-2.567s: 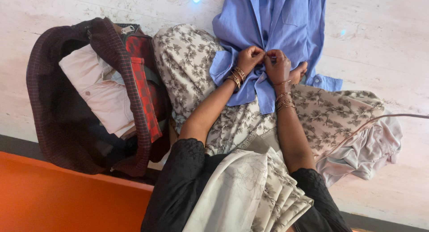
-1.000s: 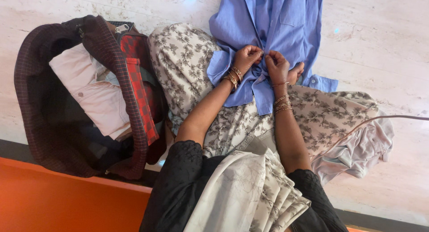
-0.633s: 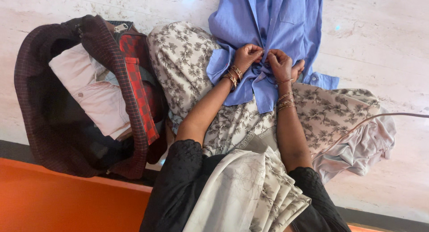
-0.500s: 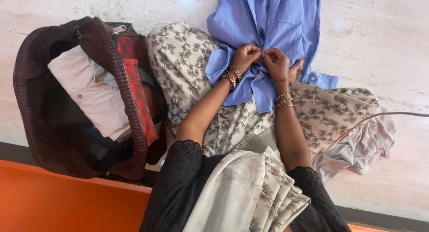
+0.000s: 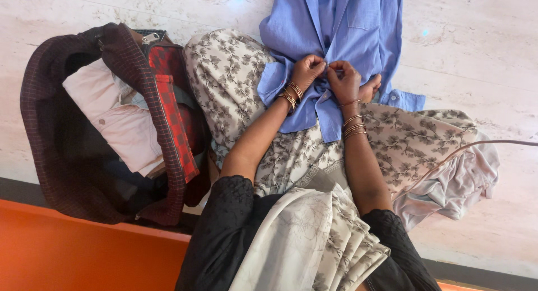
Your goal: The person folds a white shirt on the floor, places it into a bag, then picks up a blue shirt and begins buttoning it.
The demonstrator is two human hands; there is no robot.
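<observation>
A blue button-front shirt [image 5: 358, 28] lies spread over my lap and the pale stone floor [image 5: 482, 56]. My left hand [image 5: 307, 72] and my right hand [image 5: 343, 81] meet at the shirt's front edge, and each pinches the cloth there. The fingertips nearly touch each other. Whatever lies between the fingers is hidden. Bangles ring both wrists. My legs, in grey flowered fabric [image 5: 235, 72], sit under the shirt.
At the left stands an open dark checked bag [image 5: 61, 140] with a red checked lining, and a pale pink shirt [image 5: 120, 120] lies inside it. A crumpled pale cloth [image 5: 457, 187] and a thin cable [image 5: 504, 142] lie at the right. An orange surface [image 5: 73, 252] fills the lower left.
Both hands have stayed pinched on the shirt's front edge, with only small finger shifts. The view has drifted slightly.
</observation>
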